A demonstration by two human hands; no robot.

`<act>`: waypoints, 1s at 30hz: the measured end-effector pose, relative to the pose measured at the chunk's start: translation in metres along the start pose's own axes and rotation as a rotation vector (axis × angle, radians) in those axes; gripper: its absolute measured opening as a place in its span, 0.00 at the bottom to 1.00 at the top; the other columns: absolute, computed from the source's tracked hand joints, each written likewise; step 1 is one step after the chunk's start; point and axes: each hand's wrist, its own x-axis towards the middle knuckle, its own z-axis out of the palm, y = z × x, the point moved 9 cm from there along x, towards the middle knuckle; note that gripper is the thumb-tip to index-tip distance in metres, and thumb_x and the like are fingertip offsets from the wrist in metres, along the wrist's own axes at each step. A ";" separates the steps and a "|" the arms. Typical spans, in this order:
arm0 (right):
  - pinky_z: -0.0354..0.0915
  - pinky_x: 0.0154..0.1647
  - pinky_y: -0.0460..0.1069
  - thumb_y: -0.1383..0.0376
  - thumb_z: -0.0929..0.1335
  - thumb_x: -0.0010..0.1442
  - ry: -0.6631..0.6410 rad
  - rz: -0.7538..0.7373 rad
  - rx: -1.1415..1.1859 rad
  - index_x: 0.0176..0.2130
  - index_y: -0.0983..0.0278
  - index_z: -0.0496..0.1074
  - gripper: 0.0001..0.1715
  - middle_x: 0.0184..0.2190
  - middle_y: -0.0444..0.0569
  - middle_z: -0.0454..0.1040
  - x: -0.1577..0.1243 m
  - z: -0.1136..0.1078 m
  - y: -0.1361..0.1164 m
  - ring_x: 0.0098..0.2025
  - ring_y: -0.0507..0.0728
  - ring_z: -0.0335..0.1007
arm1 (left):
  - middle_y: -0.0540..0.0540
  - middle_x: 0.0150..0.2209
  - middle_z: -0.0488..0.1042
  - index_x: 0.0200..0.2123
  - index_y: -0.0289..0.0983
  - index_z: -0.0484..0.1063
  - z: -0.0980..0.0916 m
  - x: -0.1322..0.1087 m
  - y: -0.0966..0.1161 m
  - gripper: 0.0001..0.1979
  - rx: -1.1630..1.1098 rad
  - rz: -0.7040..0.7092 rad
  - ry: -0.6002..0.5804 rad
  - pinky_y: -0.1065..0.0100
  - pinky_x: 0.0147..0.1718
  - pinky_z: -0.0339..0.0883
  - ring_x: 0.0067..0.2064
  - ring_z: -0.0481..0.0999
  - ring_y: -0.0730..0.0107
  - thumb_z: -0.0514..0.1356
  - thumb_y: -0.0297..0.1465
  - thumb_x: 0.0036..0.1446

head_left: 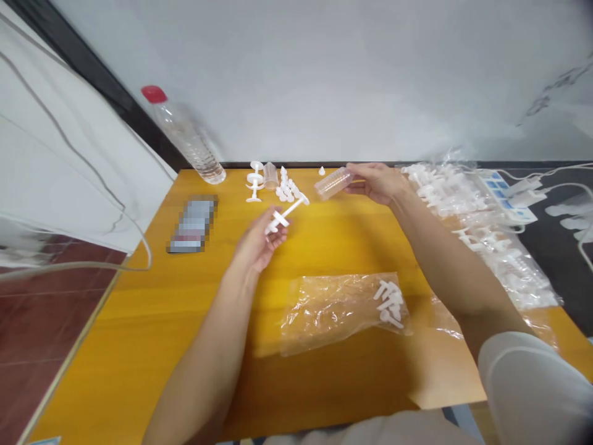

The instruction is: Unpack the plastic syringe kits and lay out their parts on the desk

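My left hand [257, 242] is closed around the end of a white plastic plunger [288, 212] that points up and to the right above the yellow table [152, 321]. My right hand [377, 181] grips a clear plastic syringe barrel [332, 183], held on its side with its open end facing the plunger. A short gap separates the plunger tip from the barrel. Behind them on the table lie several small white caps [287, 189], two standing plungers [254, 180] and another clear barrel [270, 175].
A clear water bottle [189, 137] with a red cap leans at the back left. A phone [193, 224] lies left of my hand. A clear bag [343, 309] with white parts lies in front. Bags of parts [482, 228] and a power strip [507, 198] fill the right side.
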 end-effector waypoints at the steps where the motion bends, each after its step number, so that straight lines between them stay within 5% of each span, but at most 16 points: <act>1: 0.80 0.46 0.54 0.60 0.79 0.60 0.014 0.001 -0.015 0.37 0.68 0.78 0.13 0.36 0.54 0.81 0.002 -0.007 -0.004 0.39 0.56 0.81 | 0.46 0.33 0.82 0.40 0.37 0.77 -0.001 0.001 0.010 0.15 -0.004 0.055 -0.006 0.76 0.29 0.74 0.28 0.79 0.75 0.73 0.39 0.55; 5: 0.80 0.42 0.56 0.58 0.77 0.63 0.067 0.033 -0.206 0.35 0.68 0.77 0.15 0.32 0.56 0.79 0.019 -0.014 -0.014 0.38 0.59 0.80 | 0.48 0.36 0.81 0.37 0.37 0.75 0.018 0.018 0.055 0.14 0.148 0.346 -0.036 0.71 0.39 0.77 0.36 0.81 0.71 0.75 0.30 0.49; 9: 0.78 0.42 0.55 0.58 0.75 0.64 0.055 -0.006 -0.690 0.30 0.69 0.77 0.17 0.29 0.57 0.77 0.061 0.017 -0.030 0.34 0.59 0.78 | 0.47 0.35 0.81 0.34 0.37 0.77 0.059 0.060 0.086 0.09 0.618 0.584 -0.013 0.72 0.38 0.71 0.35 0.79 0.70 0.72 0.30 0.51; 15: 0.73 0.53 0.55 0.57 0.72 0.66 0.015 -0.093 -1.381 0.43 0.77 0.80 0.22 0.37 0.63 0.80 0.132 0.071 -0.033 0.50 0.68 0.79 | 0.48 0.35 0.81 0.42 0.36 0.80 0.085 0.123 0.096 0.11 1.264 0.526 0.075 0.67 0.41 0.70 0.37 0.79 0.64 0.67 0.31 0.55; 20: 0.71 0.58 0.57 0.55 0.72 0.67 0.033 -0.126 -1.432 0.53 0.79 0.78 0.29 0.48 0.70 0.79 0.160 0.075 -0.014 0.58 0.71 0.76 | 0.48 0.36 0.82 0.45 0.38 0.80 0.088 0.143 0.090 0.13 1.357 0.449 0.056 0.68 0.38 0.70 0.34 0.80 0.64 0.65 0.33 0.57; 30: 0.69 0.59 0.58 0.52 0.69 0.68 0.162 -0.089 -1.289 0.61 0.75 0.73 0.34 0.51 0.68 0.77 0.164 0.054 0.001 0.58 0.69 0.74 | 0.40 0.46 0.84 0.52 0.41 0.82 0.105 0.166 0.090 0.18 1.589 0.553 0.090 0.59 0.53 0.69 0.52 0.80 0.50 0.61 0.36 0.61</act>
